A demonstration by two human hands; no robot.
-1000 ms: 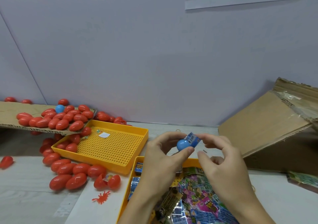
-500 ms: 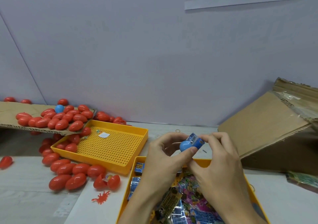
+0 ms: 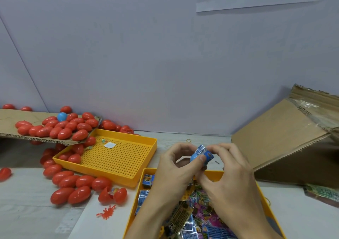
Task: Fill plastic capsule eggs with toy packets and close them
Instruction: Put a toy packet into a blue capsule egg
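The left hand (image 3: 176,167) held a blue capsule egg half (image 3: 194,157) between curled fingers and thumb, with the thumb tip pressed against its lower side. The right hand (image 3: 231,172) pinched a folded blue toy packet (image 3: 205,152) at the open end of that half, its fingertips curled over the packet's far edge. How far the packet sat inside the half could not be told, since most of it remained exposed. Both hands were raised above the near yellow tray (image 3: 218,173), which held a heap of toy packets (image 3: 200,211) in blue, pink, green and gold wrappers. To the left of the hands stood a second, perforated yellow tray (image 3: 117,158) carrying a small white paper slip (image 3: 110,145) and several red eggs at its left corner. A cardboard sheet (image 3: 11,123) overhung that tray's far left corner and bore a cluster of closed red eggs (image 3: 60,126) and one blue egg (image 3: 62,116). More red eggs (image 3: 73,181) lay on the surface in front of the perforated tray, next to one opened red egg (image 3: 112,195). A red rubbery creature toy (image 3: 106,212) lay just below it. A tilted cardboard box (image 3: 286,137) occupied the right side of the surface.
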